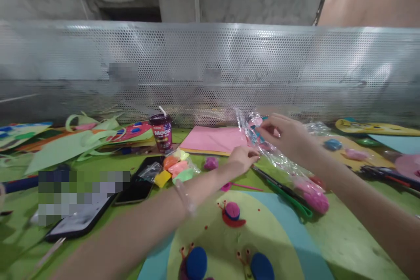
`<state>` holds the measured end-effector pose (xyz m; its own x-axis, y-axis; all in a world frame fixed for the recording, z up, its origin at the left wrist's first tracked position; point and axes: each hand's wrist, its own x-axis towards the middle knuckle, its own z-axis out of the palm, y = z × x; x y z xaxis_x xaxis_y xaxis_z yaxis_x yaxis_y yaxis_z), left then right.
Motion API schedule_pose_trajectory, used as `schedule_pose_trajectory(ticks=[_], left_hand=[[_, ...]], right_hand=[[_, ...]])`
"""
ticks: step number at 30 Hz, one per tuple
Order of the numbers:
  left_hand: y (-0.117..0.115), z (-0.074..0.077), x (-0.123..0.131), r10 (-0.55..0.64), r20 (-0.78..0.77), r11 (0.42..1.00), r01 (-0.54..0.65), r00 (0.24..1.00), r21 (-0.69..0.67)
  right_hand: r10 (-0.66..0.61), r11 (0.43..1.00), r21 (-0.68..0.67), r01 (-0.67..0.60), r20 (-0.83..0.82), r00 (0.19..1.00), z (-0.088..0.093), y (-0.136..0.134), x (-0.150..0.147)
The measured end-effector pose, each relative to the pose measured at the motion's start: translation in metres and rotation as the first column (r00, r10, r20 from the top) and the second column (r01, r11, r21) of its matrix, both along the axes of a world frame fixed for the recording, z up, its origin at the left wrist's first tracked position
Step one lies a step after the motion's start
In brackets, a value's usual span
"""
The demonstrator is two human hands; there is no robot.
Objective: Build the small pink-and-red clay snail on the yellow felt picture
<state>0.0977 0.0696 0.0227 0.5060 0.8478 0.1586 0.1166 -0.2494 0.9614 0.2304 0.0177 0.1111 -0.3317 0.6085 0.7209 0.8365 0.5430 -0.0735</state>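
Both my hands hold a clear plastic bag (278,157) over the green table (344,236). My left hand (241,159) pinches the bag's middle. My right hand (282,133) grips its upper end, fingers closed. Pink clay (315,197) sits in the bag's lower end, which rests on the table. Below my arms lies a yellow-green and blue paper sheet (236,245) with clay snails: a red one with a pink shell (232,214) and two with blue shells (197,262).
Pink paper (213,140) lies behind my hands. Left of it stand a drink cup with a straw (161,131), small clay packets (175,168) and two phones (138,186). Green scissors (288,194) lie under the bag. A perforated metal screen (210,70) closes the table's back.
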Motion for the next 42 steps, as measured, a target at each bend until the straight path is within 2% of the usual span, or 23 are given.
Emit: schedule_pose_trajectory(ticks=[3, 6, 11, 15, 18, 20, 22, 25, 29, 33, 37, 42], left_hand=[[0.008, -0.001, 0.026, 0.026, -0.04, 0.999, -0.026, 0.999, -0.02], [0.007, 0.003, 0.024, 0.042, 0.004, 0.999, -0.042, 0.999, -0.003], [-0.021, 0.016, -0.027, 0.006, 0.156, 0.999, 0.0, 0.988, -0.04], [-0.053, 0.016, -0.07, -0.009, 0.269, 0.986, 0.054, 0.963, -0.16], [-0.071, 0.01, -0.091, 0.083, 0.491, 0.935, 0.103, 0.867, -0.339], [-0.079, 0.005, -0.098, 0.148, 0.543, 0.91, 0.101, 0.827, -0.401], [-0.084, 0.002, -0.102, 0.184, 0.555, 0.899, 0.09, 0.811, -0.429], [-0.087, -0.002, -0.103, 0.175, 0.555, 0.909, 0.083, 0.813, -0.408], [-0.09, -0.007, -0.102, 0.191, 0.486, 0.916, 0.022, 0.853, -0.4], [-0.092, -0.013, -0.101, 0.219, 0.48, 0.887, 0.032, 0.849, -0.461], [-0.09, -0.015, -0.101, 0.173, 0.479, 0.918, 0.036, 0.86, -0.396], [-0.088, -0.015, -0.103, 0.195, 0.451, 0.918, 0.0, 0.871, -0.396]], right_hand=[[0.016, 1.0, -0.004, -0.016, 0.003, 1.0, -0.001, -0.003, -0.003], [0.064, 0.997, -0.047, -0.063, 0.012, 0.998, -0.003, -0.005, -0.007], [0.153, 0.977, -0.146, -0.157, -0.039, 0.987, -0.012, -0.004, -0.017], [0.228, 0.948, -0.194, -0.252, -0.141, 0.964, -0.027, -0.01, -0.035], [0.268, 0.928, -0.194, -0.317, -0.24, 0.933, -0.04, -0.019, -0.052], [0.292, 0.915, -0.193, -0.355, -0.293, 0.91, -0.048, -0.026, -0.061], [0.318, 0.897, -0.201, -0.393, -0.322, 0.892, -0.054, -0.032, -0.068], [0.347, 0.88, -0.203, -0.43, -0.344, 0.873, -0.061, -0.041, -0.071], [0.354, 0.895, -0.144, -0.423, -0.349, 0.867, -0.068, -0.047, -0.068], [0.386, 0.894, -0.107, -0.434, -0.305, 0.87, -0.068, -0.05, -0.067], [0.406, 0.886, -0.117, -0.449, -0.273, 0.872, -0.066, -0.05, -0.067], [0.445, 0.871, -0.11, -0.479, -0.235, 0.864, -0.066, -0.049, -0.064]])
